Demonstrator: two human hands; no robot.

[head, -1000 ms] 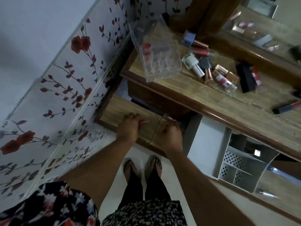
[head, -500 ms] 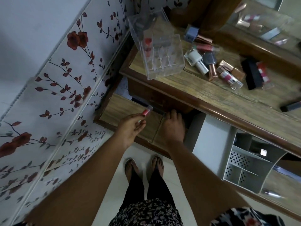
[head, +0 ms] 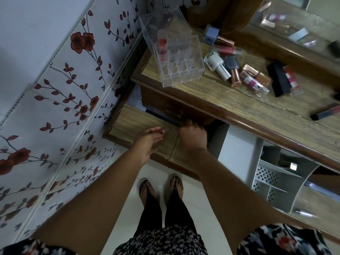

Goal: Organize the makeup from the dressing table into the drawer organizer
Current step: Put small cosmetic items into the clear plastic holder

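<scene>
Head view: the wood-grain counter [head: 248,107] has a rounded brown front edge. On it stands a clear acrylic organizer [head: 176,57] with a grid of small square cells; 1 red lipstick [head: 162,46] stands upright in a cell at its left side. Just right of it lies a loose cluster of makeup bottles [head: 237,70], glass with rose-gold and white caps, and a black box [head: 278,80] beside them. Below the counter's edge a wooden drawer [head: 132,122] is pulled out. The left hand [head: 147,142] is over the drawer, fingers curled, pinching a small red-tipped tube [head: 162,131]. The right hand [head: 193,137] grips a clear acrylic panel [head: 174,146] standing in the drawer. A white perforated plastic organizer [head: 270,179] sits lower right.
</scene>
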